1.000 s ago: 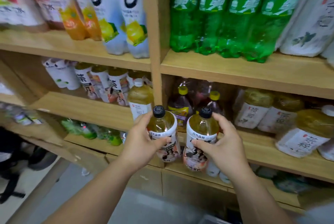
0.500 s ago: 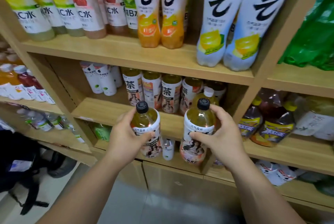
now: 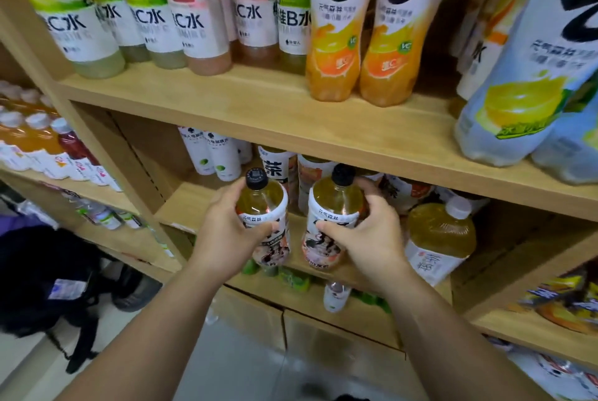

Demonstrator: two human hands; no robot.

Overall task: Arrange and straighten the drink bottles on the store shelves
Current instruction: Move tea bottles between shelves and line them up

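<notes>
Two black-capped tea bottles are up at the front edge of the middle shelf (image 3: pixel 194 203)! The left hand (image 3: pixel 223 239) wraps round the left tea bottle (image 3: pixel 262 203) at its label, and the right hand (image 3: pixel 372 239) clasps the right tea bottle (image 3: pixel 333 203) likewise. Both are upright, side by side with a small gap, labels facing out (likely so they slot in square). Mid-body grips leave the caps free to pass under the board above. A big white-capped tea bottle (image 3: pixel 440 232) stands just beside.

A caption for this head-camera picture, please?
Left hand and right hand grip black-capped amber tea bottles before wooden shelves.
</notes>
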